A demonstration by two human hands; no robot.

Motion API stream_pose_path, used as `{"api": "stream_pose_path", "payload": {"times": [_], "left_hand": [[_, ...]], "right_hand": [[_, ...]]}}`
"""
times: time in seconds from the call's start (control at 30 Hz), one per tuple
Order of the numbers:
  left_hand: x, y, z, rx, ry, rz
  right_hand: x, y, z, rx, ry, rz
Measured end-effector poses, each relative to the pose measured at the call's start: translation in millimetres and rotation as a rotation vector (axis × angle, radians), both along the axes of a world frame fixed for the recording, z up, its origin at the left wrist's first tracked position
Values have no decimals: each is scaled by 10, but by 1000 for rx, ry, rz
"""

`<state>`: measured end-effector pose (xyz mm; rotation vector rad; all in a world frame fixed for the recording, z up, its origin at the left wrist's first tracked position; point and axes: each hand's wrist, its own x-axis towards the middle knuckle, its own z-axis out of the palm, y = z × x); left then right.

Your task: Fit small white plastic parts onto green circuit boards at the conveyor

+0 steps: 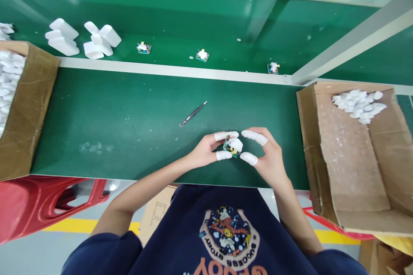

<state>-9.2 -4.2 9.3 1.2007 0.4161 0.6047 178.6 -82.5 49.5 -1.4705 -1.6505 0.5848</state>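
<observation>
Between thumb and forefinger, both in white finger cots, my left hand (211,148) grips a small circuit board (232,146). The board has a white lump on top, a yellow part and a green edge. Just to its right is my right hand (266,150), with cotted thumb and forefinger spread apart at the board's right side; whether the tips touch it is hard to tell. Black tweezers (193,114) lie on the green bench (129,107) beyond my hands.
A cardboard box (358,172) at the right holds white pieces (359,105); another box (35,94) of white pieces stands left. White casings (101,41) and several similar boards (202,55) sit behind the metal rail (161,71). A red stool (48,202) is at lower left.
</observation>
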Motion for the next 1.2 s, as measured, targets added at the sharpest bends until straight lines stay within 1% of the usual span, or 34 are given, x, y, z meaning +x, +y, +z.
{"api": "stream_pose_path", "payload": {"times": [0.07,0.13,0.27,0.33,0.47,0.57,0.7,0.73,0.8,0.9,1.0,1.1,1.2], "left_hand": [[4,-15,-9,92,19,36],[7,-26,-20,151,37,52],[6,-37,-24,189,42,92],[5,-41,-17,194,52,92],[4,-47,-13,208,77,99],[-2,-33,-25,327,144,130],[-11,4,-22,486,229,180],[-14,13,-14,508,242,184],[-23,29,2,544,277,180],[-43,46,10,620,342,169],[-60,50,-13,696,353,177],[-69,42,-57,746,340,190],[-70,45,-97,773,335,195]], "right_hand": [[-74,-8,-57,40,33,-20],[-151,-11,-117,80,116,-46],[-255,-17,-224,81,358,-101],[-265,-20,-260,75,422,-105],[-243,-7,-263,64,377,-89],[-250,25,-228,57,348,-66],[-285,73,-204,62,322,-93],[-288,82,-205,50,340,-89],[-289,99,-216,0,457,-57],[-297,135,-242,-121,700,-43],[-329,172,-280,-245,826,-60],[-354,176,-326,-305,846,-51],[-318,152,-330,-250,688,-63]]}}
